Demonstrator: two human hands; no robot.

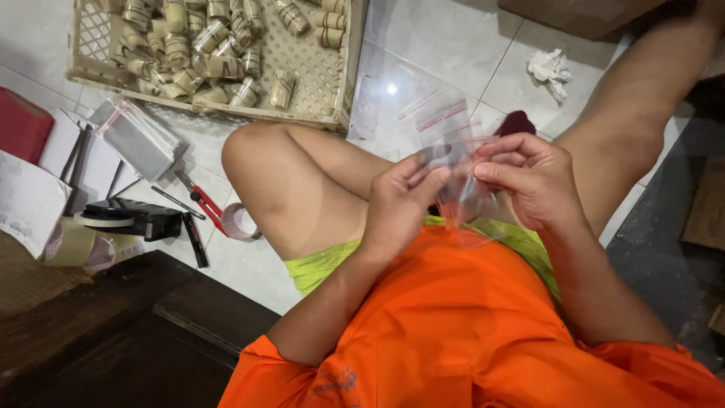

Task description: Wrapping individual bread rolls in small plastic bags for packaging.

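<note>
While both hands, left hand (400, 198) and right hand (529, 185), pinch the clear plastic bag (423, 113) below the crate (343, 75), its mouth appears mid-opening, needing careful film separation.

Orange shirt (453, 317) over lime-green shorts (325, 264). Clear plastic bag (423, 113) with faint pink print. Beige lattice crate (302, 68) of tan wrapped rolls (204, 53). Red-handled cutter (204, 200) on white floor tiles (438, 38). Black tape dispenser (128, 219) with a cream tape roll (72, 242). Crumpled white tissue (551, 72). Red box (23, 125) at left edge.
</note>
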